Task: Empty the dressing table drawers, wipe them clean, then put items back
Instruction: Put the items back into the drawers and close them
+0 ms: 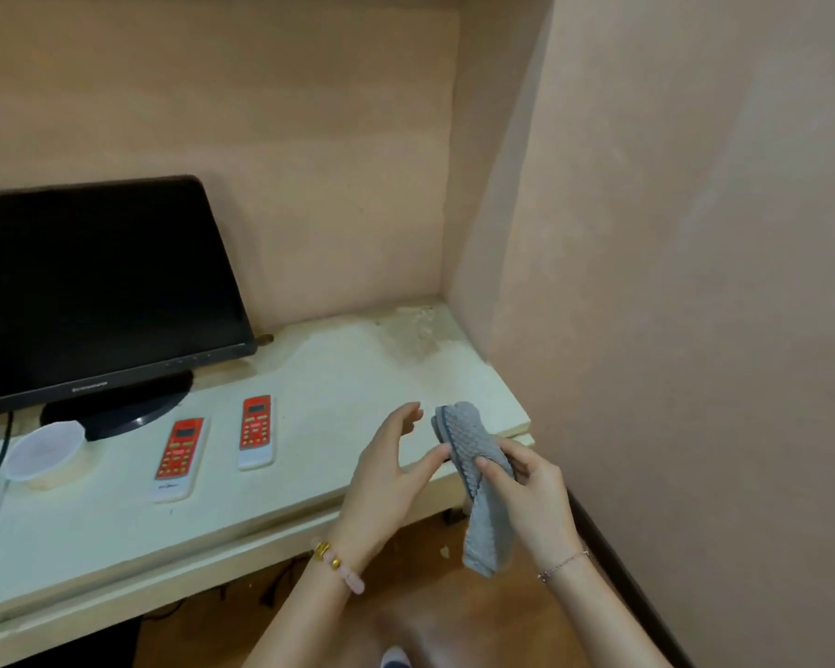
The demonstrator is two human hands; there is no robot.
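A folded grey textured cloth [478,474] hangs in front of the table's right end, pinched by my right hand [531,494] near its upper part. My left hand [386,470] is beside it with fingers spread, its thumb tip touching the cloth's left edge. Both hands hover above the front right corner of the white dressing table [338,378]. No drawer is visible in the view.
Two red-and-white remote controls [180,458] [256,431] lie on the tabletop. A black monitor [97,291] stands at the left, with a white plastic bowl [44,453] in front of it. Pink walls close in behind and to the right. Wooden floor shows below.
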